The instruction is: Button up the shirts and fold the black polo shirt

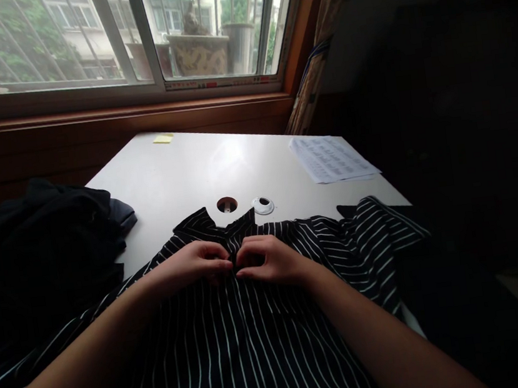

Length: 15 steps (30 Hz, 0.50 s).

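A black shirt with thin white stripes lies spread over the near part of the table, its collar toward the window. Just below the collar, at the front opening, my left hand pinches the cloth with curled fingers. My right hand faces it from the other side, thumb and fingers closed on the same front edge. The fingertips of both hands nearly meet. Any button between them is too small or hidden to make out. One short sleeve lies out to the right.
A heap of dark clothing sits at the left. On the white table are a yellow sticky note, printed papers, a round cable hole and its loose cover. A window stands behind.
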Tool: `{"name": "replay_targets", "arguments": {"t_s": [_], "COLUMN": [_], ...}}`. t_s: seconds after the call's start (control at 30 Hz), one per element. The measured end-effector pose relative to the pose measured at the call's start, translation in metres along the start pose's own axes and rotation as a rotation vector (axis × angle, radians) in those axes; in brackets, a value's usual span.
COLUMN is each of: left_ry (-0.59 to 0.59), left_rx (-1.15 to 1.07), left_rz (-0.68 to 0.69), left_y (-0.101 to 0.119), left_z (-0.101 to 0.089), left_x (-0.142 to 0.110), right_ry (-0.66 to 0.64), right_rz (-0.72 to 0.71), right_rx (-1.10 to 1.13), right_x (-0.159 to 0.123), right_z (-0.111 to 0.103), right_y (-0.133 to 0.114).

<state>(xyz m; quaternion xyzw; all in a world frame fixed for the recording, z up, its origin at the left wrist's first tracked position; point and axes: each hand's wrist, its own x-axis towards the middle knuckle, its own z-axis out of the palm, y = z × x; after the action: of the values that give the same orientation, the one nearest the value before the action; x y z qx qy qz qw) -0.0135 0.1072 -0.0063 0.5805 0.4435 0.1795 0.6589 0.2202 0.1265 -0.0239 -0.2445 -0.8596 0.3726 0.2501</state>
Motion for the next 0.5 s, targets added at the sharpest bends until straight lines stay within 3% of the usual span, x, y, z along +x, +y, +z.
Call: {"name": "replay_targets", "arguments": {"t_s": [0.27, 0.5], "left_ry": [0.059, 0.107], "left_rx": [-0.092, -0.063], "left_rz": [0.007, 0.006], "left_y": [-0.0066, -0.0069], "left_z": [-0.0006, 0.0004], "left_x": [0.0014, 0.0019], "right_ry": [0.078, 0.068], "right_rz": [-0.031, -0.036], "right_rx": [-0.124, -0.193], "right_x": [0.0013, 0.0005], "right_z": [0.007, 0.0059], "right_y": [0.0003, -0.0018]}}
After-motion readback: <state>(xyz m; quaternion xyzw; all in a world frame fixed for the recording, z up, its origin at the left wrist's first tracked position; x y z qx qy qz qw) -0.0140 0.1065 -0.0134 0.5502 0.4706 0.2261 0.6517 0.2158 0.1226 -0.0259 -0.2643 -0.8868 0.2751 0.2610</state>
